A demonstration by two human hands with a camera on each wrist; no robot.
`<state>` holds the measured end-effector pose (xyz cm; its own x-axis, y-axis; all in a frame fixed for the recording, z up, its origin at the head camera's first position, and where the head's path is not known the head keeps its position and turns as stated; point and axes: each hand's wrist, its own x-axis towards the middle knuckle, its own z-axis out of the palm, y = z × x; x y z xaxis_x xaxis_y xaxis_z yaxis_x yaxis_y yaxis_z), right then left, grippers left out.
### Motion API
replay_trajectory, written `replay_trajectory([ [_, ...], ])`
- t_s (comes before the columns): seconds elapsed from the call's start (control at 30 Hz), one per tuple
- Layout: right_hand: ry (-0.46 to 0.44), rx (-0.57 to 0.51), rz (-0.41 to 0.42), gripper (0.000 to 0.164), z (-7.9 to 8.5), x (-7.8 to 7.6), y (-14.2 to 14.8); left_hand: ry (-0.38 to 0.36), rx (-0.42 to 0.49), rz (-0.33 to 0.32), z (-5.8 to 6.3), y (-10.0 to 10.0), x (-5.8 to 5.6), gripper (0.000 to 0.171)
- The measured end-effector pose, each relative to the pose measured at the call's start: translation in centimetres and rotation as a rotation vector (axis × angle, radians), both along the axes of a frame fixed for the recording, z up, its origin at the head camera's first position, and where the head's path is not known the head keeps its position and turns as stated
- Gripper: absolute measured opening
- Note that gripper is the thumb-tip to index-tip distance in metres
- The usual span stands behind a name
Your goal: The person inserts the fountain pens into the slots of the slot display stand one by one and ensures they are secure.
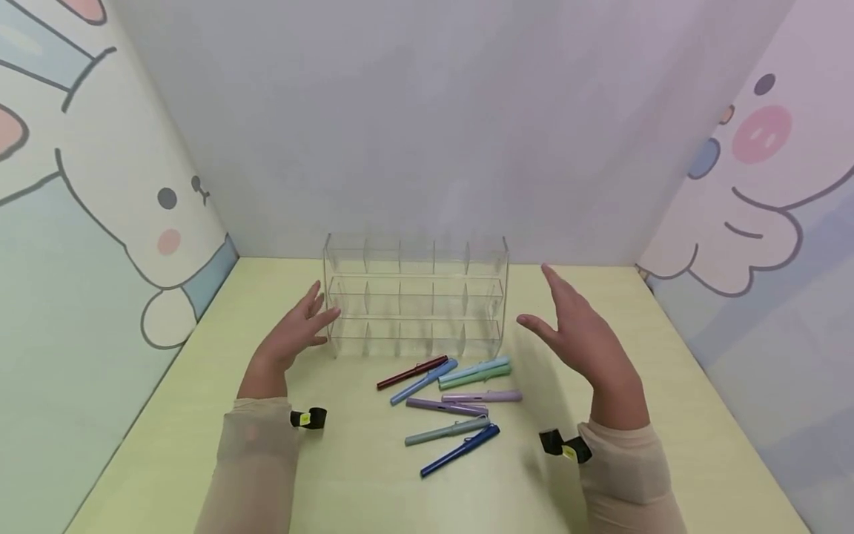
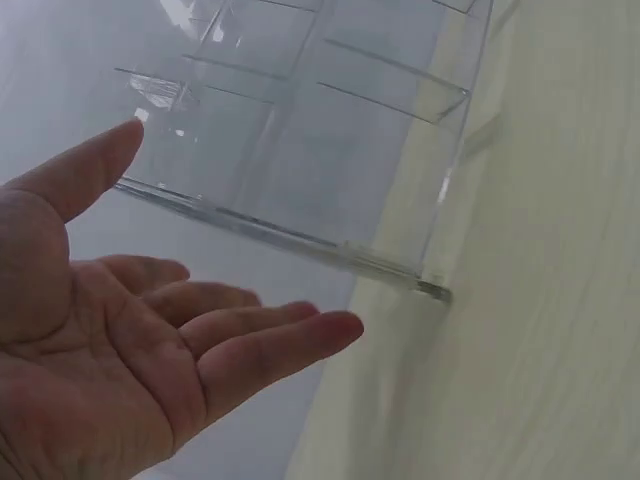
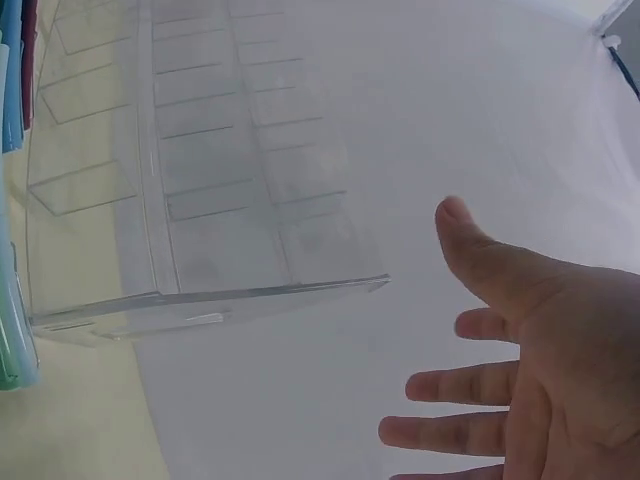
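Note:
A clear, three-tiered organizer (image 1: 416,287) with small compartments stands at the back of the table. My left hand (image 1: 293,334) is beside its left end, fingers extended and thumb raised; in the left wrist view the palm (image 2: 100,370) holds nothing. Off the organizer's right end, my right hand (image 1: 583,337) is held apart from it, thumb and fingers spread around air. In front of the organizer lie several capped pens: dark red (image 1: 412,373), blue (image 1: 423,382), pale blue (image 1: 470,370), green (image 1: 475,377), lilac (image 1: 482,397), purple (image 1: 447,407), grey-green (image 1: 443,432) and dark blue (image 1: 460,451).
The pale yellow table (image 1: 360,482) ends at a plain light wall (image 1: 427,126) right behind the organizer. Side panels with cartoon animals (image 1: 120,193) stand left and right. A black strap piece (image 1: 309,418) shows at each sleeve cuff.

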<state>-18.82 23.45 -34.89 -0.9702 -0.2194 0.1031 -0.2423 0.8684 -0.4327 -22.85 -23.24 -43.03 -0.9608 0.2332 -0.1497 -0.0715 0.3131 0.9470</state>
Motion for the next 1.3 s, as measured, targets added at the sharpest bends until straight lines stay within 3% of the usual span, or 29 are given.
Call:
replay_trajectory([
  [0.1,-0.050,0.013,0.019,0.092,-0.3,-0.2,0.0,-0.022,0.008,-0.047,-0.4,0.1,-0.4,0.087],
  [0.23,-0.172,0.036,0.066,0.077,-1.3,-0.7,0.0,-0.032,0.004,-0.059,-0.6,0.4,-0.6,0.080],
  [0.43,-0.370,0.090,0.093,0.058,-3.9,-2.6,-0.4,-0.022,0.011,-0.058,-0.6,0.3,-0.6,0.074],
  [0.57,-0.447,0.101,0.107,0.050,-6.0,-3.7,-0.5,-0.022,0.015,-0.061,-0.6,0.3,-0.6,0.073],
  [0.87,-0.344,0.104,0.160,0.018,-9.3,-4.8,-1.3,-0.060,0.010,-0.059,-0.6,0.3,-0.2,0.076],
  [1.3,-0.334,0.074,0.224,0.006,-9.8,-4.8,-1.5,-0.062,0.005,-0.064,-1.0,0.1,-0.1,0.076],
])
